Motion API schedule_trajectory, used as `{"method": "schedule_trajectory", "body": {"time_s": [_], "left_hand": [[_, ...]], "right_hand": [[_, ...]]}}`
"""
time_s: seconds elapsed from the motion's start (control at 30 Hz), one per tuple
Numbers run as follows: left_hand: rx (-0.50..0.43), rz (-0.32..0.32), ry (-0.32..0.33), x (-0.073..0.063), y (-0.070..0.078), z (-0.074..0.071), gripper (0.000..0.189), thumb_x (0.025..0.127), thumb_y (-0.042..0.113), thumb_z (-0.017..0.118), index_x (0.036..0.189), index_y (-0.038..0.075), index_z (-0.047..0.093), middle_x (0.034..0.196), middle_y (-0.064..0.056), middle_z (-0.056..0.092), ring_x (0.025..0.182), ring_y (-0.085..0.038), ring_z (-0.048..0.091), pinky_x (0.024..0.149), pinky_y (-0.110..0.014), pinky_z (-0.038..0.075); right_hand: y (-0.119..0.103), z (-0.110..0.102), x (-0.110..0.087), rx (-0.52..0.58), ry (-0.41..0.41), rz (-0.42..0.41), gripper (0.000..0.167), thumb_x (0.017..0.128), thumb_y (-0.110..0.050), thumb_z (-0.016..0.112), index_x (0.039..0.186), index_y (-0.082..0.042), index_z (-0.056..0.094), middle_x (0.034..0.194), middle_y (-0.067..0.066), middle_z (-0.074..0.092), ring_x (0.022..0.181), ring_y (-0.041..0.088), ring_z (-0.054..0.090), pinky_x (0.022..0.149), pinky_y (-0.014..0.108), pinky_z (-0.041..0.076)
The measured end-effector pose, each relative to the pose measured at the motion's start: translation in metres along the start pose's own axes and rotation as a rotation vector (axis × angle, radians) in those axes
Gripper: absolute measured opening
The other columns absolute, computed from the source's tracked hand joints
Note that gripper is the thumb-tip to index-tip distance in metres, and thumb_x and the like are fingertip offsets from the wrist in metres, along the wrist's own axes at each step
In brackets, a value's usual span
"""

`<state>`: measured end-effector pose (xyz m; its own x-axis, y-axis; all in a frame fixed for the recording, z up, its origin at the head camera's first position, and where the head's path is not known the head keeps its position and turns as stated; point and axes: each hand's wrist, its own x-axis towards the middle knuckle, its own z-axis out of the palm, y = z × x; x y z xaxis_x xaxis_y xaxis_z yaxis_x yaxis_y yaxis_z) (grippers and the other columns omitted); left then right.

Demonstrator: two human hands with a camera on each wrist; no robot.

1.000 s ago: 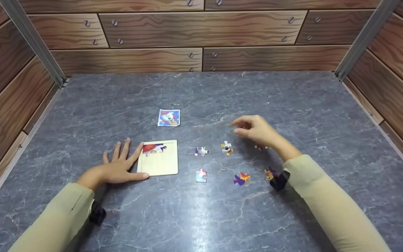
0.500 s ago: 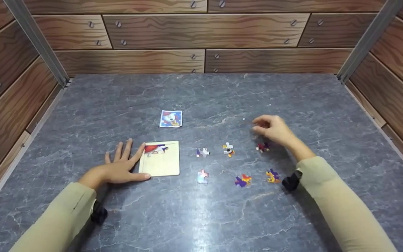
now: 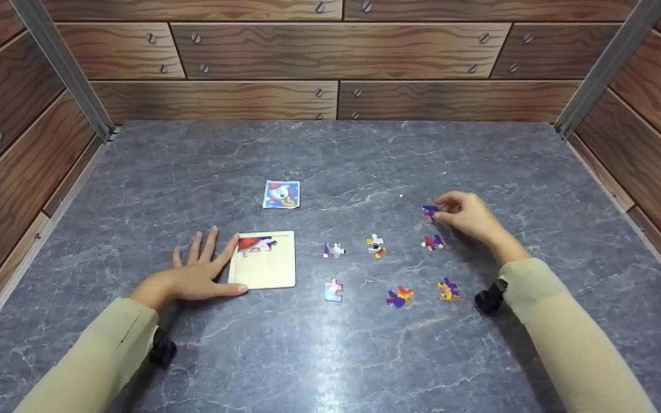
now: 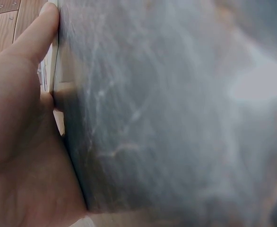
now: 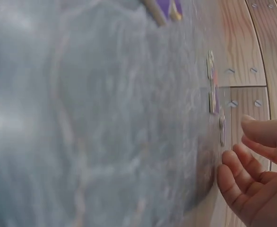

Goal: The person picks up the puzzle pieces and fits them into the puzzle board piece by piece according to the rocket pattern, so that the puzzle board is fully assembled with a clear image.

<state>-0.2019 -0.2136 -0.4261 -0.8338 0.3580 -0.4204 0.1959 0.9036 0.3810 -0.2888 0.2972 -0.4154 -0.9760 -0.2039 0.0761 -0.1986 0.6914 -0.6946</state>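
Observation:
My left hand (image 3: pixel 195 278) lies spread on the table, its index finger and thumb at the left edge of a square wooden puzzle board (image 3: pixel 270 267). One red, white and purple puzzle piece (image 3: pixel 257 245) sits in the board's upper left corner. The board's thin edge (image 4: pixel 57 52) shows beside the thumb in the left wrist view. My right hand (image 3: pixel 468 218) has loosely bent fingers, with thumb and fingertips right at the right side of a purple puzzle piece (image 3: pixel 429 213). In the right wrist view this hand (image 5: pixel 256 170) shows a gap between thumb and lower fingers.
Loose puzzle pieces lie around: a grey-white one (image 3: pixel 334 250), a white-orange one (image 3: pixel 375 246), a red-purple one (image 3: pixel 432 243), a pale blue one (image 3: pixel 333 290), a purple-orange one (image 3: pixel 400 296) and another (image 3: pixel 448 289). A small picture card (image 3: pixel 282 195) lies behind the board.
My right hand has moved to the right, uncovering the purple piece by its fingertips and the red-purple piece below. My left hand stays by the board. The view has shifted slightly.

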Motion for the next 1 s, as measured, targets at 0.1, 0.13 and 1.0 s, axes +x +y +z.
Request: {"method": "schedule_trajectory", "body": {"time_s": [0.1, 0.13, 1.0], "left_hand": [[0.009, 0.002, -0.003, 0.0, 0.0, -0.001, 0.105, 0.076, 0.077, 0.046, 0.149, 0.027, -0.011, 0.147, -0.017, -0.03, 0.131, -0.04, -0.029, 0.093, -0.07, -0.016], [0.009, 0.006, -0.003, 0.0, 0.001, -0.001, 0.105, 0.077, 0.076, 0.046, 0.149, 0.027, -0.011, 0.147, -0.018, -0.029, 0.131, -0.04, -0.028, 0.092, -0.07, -0.016], [0.005, 0.017, 0.013, -0.002, 0.001, 0.0, 0.104, 0.078, 0.074, 0.047, 0.15, 0.023, -0.008, 0.148, -0.019, -0.028, 0.131, -0.042, -0.027, 0.092, -0.071, -0.016]], "right_hand": [[0.001, -0.001, -0.001, -0.021, -0.024, 0.016, 0.034, 0.082, -0.006, 0.069, 0.111, 0.009, 0.06, 0.089, 0.017, 0.062, 0.074, 0.016, 0.055, 0.067, 0.023, 0.044], [0.002, -0.001, -0.001, -0.031, -0.034, 0.021, 0.034, 0.082, -0.005, 0.068, 0.112, 0.009, 0.06, 0.091, 0.018, 0.061, 0.076, 0.019, 0.056, 0.07, 0.026, 0.045], [0.003, 0.004, 0.008, -0.078, -0.126, 0.063, 0.033, 0.084, -0.009, 0.067, 0.105, 0.01, 0.051, 0.096, 0.022, 0.052, 0.09, 0.032, 0.049, 0.081, 0.042, 0.039]]}}
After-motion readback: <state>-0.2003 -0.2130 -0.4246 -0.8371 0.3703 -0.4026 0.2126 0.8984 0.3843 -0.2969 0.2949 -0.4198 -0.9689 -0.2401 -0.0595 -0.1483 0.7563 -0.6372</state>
